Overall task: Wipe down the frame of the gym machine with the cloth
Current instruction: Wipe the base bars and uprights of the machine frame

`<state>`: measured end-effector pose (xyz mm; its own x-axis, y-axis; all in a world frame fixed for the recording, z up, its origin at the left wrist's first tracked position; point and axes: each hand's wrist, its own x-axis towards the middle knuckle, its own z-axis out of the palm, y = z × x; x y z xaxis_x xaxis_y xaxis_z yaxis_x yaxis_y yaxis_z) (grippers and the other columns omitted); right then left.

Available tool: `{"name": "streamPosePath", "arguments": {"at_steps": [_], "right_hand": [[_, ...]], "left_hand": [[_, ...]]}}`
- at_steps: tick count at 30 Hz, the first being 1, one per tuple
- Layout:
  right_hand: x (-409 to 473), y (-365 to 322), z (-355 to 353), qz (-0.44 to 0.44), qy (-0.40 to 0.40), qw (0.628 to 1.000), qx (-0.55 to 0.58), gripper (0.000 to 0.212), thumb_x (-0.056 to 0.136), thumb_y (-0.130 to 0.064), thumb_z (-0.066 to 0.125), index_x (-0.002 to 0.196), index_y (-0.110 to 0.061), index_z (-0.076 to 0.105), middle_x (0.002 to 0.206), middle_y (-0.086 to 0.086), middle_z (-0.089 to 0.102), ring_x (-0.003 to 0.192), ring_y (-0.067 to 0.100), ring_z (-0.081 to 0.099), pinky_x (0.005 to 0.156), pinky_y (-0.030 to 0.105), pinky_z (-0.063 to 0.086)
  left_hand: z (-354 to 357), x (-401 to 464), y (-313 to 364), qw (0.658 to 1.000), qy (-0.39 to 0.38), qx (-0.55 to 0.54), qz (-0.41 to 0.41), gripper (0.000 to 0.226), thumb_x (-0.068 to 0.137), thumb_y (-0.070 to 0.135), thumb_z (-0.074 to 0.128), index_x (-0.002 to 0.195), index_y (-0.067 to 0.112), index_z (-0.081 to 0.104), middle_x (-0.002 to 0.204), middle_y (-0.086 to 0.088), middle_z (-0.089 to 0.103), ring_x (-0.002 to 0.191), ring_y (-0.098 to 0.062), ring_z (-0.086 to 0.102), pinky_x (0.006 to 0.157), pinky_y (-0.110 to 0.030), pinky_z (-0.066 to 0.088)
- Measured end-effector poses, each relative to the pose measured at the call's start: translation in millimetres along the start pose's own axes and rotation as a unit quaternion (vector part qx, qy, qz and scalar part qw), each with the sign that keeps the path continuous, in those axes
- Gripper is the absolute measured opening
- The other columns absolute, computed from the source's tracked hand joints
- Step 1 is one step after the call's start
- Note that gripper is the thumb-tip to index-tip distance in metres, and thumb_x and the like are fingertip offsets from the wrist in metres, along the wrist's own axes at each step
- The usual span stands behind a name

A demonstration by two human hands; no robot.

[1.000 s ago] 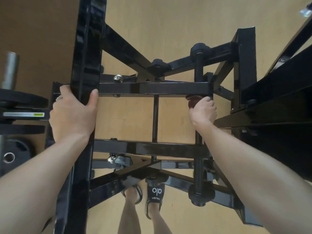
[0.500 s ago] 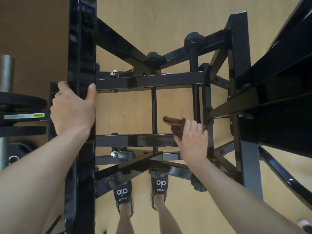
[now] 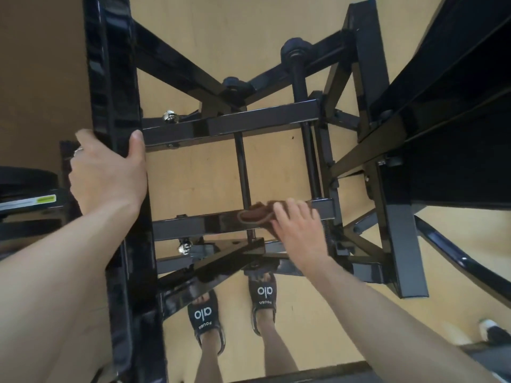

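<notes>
Your left hand (image 3: 106,175) grips the tall black upright (image 3: 110,78) of the frame, thumb wrapped round its near edge. Your right hand (image 3: 300,230) presses the brown cloth (image 3: 255,215) flat onto the lower crossbar (image 3: 193,225), fingers (image 3: 293,207) spread and nearly straight over it (the cloth bunches out to their left). Your sandalled feet (image 3: 235,308) stand on the wooden floor (image 3: 193,183) below

You look straight down through a glossy black steel frame (image 3: 119,78) of square uprights and crossbars. A small brown cloth (image 3: 255,215), bunched and folded, lies on the nearer crossbar (image 3: 193,226), close to its right end, pressed beneath your right hand (image 3: 300,233).
</notes>
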<state>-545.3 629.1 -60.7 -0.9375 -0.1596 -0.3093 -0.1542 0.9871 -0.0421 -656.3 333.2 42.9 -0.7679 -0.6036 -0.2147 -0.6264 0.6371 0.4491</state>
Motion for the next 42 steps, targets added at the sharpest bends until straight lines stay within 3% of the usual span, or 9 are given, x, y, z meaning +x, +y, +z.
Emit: {"name": "streamPosePath", "arguments": {"at_steps": [6,11,17,20,25,28,32,36,42], "right_hand": [[-12,27,-7,0.306,0.072,0.949,0.009,0.037,0.101,-0.031,0.056,0.133,-0.015,0.047,0.126,0.015,0.051,0.118,0.035,0.052,0.1,0.051,0.05],[21,-85,7,0.079,-0.023,0.997,-0.006,0.039,0.092,-0.026,0.066,0.126,-0.014,0.05,0.121,0.008,0.052,0.112,0.027,0.05,0.097,0.046,0.047],[62,-141,22,-0.175,-0.046,0.984,0.011,0.03,0.104,-0.034,0.048,0.127,-0.016,0.054,0.125,0.006,0.058,0.116,0.027,0.053,0.096,0.043,0.044],[44,-87,14,-0.155,-0.021,0.988,0.011,0.032,0.102,-0.039,0.054,0.128,-0.021,0.051,0.126,0.001,0.057,0.119,0.023,0.054,0.098,0.04,0.046],[17,18,-11,0.122,0.058,0.99,-0.024,0.031,0.103,-0.038,0.045,0.127,-0.018,0.051,0.12,0.006,0.055,0.113,0.026,0.053,0.097,0.046,0.05],[28,-3,-13,0.22,0.061,0.973,-0.044,0.029,0.103,-0.038,0.043,0.121,-0.016,0.05,0.116,0.008,0.054,0.107,0.026,0.052,0.093,0.044,0.049],[52,-94,11,0.035,-0.033,0.999,-0.025,0.039,0.093,-0.036,0.064,0.123,-0.016,0.051,0.119,0.006,0.056,0.111,0.027,0.052,0.098,0.045,0.045],[80,-164,30,-0.134,-0.06,0.989,-0.01,0.03,0.103,-0.035,0.051,0.124,-0.014,0.056,0.122,0.007,0.061,0.116,0.028,0.057,0.098,0.045,0.046],[65,-92,18,-0.117,-0.021,0.993,0.004,0.033,0.105,-0.041,0.044,0.129,-0.019,0.05,0.125,0.003,0.058,0.116,0.027,0.054,0.096,0.044,0.046]], "left_hand": [[-1,2,-2,1.0,-0.003,-0.008,0.0,0.066,0.098,0.058,0.051,0.134,0.003,0.043,0.123,-0.025,0.059,0.11,-0.045,0.059,0.078,-0.044,0.039],[2,4,-5,1.0,0.002,0.002,0.004,0.068,0.098,0.06,0.05,0.139,0.005,0.042,0.127,-0.023,0.058,0.113,-0.042,0.059,0.083,-0.046,0.046],[5,6,-8,1.0,0.006,0.004,0.011,0.07,0.098,0.061,0.051,0.14,0.006,0.042,0.129,-0.02,0.058,0.115,-0.039,0.06,0.087,-0.045,0.049],[4,6,-7,1.0,0.001,-0.002,0.01,0.069,0.098,0.06,0.051,0.138,0.006,0.043,0.127,-0.021,0.059,0.115,-0.04,0.059,0.081,-0.041,0.043],[1,6,-5,1.0,-0.007,-0.01,0.01,0.07,0.098,0.061,0.05,0.14,0.006,0.041,0.127,-0.021,0.06,0.115,-0.041,0.06,0.088,-0.048,0.049],[0,6,-6,1.0,-0.009,-0.006,0.009,0.07,0.098,0.06,0.051,0.14,0.006,0.041,0.125,-0.021,0.06,0.112,-0.04,0.061,0.085,-0.046,0.048],[2,8,-7,1.0,-0.008,-0.007,0.013,0.07,0.098,0.061,0.05,0.141,0.007,0.041,0.125,-0.02,0.059,0.112,-0.039,0.061,0.085,-0.046,0.05],[5,10,-10,1.0,-0.008,-0.002,0.012,0.071,0.097,0.062,0.051,0.141,0.008,0.041,0.128,-0.02,0.059,0.114,-0.038,0.061,0.089,-0.047,0.05],[4,9,-9,1.0,-0.008,-0.008,0.014,0.07,0.097,0.062,0.051,0.141,0.007,0.041,0.128,-0.021,0.059,0.114,-0.039,0.06,0.088,-0.046,0.05]]}}
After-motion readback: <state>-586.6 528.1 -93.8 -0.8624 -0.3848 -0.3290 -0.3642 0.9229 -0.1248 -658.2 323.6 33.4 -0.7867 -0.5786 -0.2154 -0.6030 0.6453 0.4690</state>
